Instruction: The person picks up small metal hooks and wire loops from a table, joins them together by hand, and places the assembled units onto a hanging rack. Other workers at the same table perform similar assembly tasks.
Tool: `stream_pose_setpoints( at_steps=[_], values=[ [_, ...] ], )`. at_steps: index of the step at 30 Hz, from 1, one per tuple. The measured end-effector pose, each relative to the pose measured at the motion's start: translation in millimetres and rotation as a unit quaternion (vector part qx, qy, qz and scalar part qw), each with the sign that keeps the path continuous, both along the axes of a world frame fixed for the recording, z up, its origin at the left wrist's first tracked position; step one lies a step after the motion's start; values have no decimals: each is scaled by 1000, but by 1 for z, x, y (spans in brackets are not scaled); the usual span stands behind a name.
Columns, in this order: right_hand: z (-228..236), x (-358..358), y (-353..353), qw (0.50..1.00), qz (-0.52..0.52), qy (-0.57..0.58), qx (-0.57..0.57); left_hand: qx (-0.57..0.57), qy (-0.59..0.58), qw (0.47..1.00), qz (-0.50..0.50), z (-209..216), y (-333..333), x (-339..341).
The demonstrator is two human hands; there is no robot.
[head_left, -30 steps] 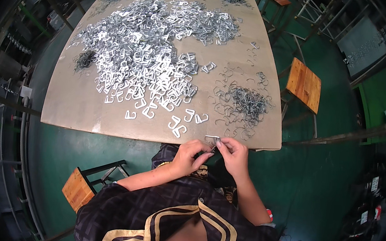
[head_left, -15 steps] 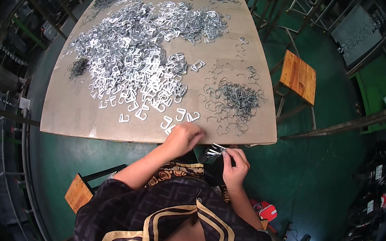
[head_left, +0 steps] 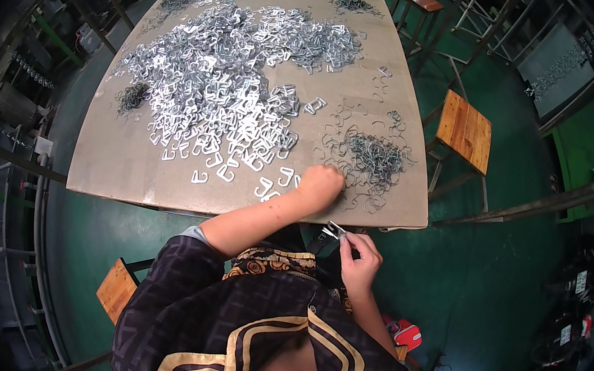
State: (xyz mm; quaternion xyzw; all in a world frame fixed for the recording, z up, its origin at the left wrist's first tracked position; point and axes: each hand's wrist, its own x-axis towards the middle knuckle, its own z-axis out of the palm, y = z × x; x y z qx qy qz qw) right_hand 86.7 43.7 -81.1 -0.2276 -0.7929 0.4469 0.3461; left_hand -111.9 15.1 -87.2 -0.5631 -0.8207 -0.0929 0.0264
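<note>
My right hand (head_left: 361, 260), just off the table's near edge, pinches a few silvery metal hooks (head_left: 334, 229) between thumb and fingers. Over the table, my left hand (head_left: 323, 187) is closed with its knuckles up, beside the left fringe of a tangle of thin, bent wire clips (head_left: 376, 157). Its fingertips are hidden, so what they hold cannot be seen. Left of that hand a few loose hooks (head_left: 266, 188) lie near the edge. Beyond them spreads a big heap of shiny hooks (head_left: 227, 88).
The brown-topped table (head_left: 124, 174) stands before me. Smaller dark wire piles lie at its left (head_left: 132, 97) and far right (head_left: 354, 3). A wooden stool (head_left: 464, 131) stands off its right side, another seat (head_left: 116, 288) at my left. Red item (head_left: 407, 335) lies by my right forearm.
My left hand has moved forward and right, from near the right hand to the edge of the wire clips. The right hand stays almost in place with the hooks.
</note>
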Motion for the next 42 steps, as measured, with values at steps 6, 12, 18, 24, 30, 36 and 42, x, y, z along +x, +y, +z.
stream_pose_setpoints(
  at_steps=[6, 12, 18, 24, 30, 36, 42],
  values=[
    [-1, -5, -3, 1000, -1, -8, -25, 100, -545, 832, 1, 35, -54, -3],
    [10, -13, -10, 999, 37, -9, -24, 195, -487, 849, -66, 38, -85, 31],
    [12, -16, -9, 997, 72, -4, 14, 234, -561, 793, -35, 24, -97, 49],
    [4, -44, 13, 994, 98, -37, -2, 255, -521, 813, -48, 24, -114, 59],
    [-27, -125, 12, 956, 99, -185, 206, 238, -491, 835, -74, 22, -120, 60],
    [-26, -141, 4, 944, 117, -264, 158, 247, -474, 843, -57, 20, -129, 60],
    [-34, -141, 6, 957, 58, -233, 161, 238, -479, 844, -36, 9, -126, 59]
  ],
)
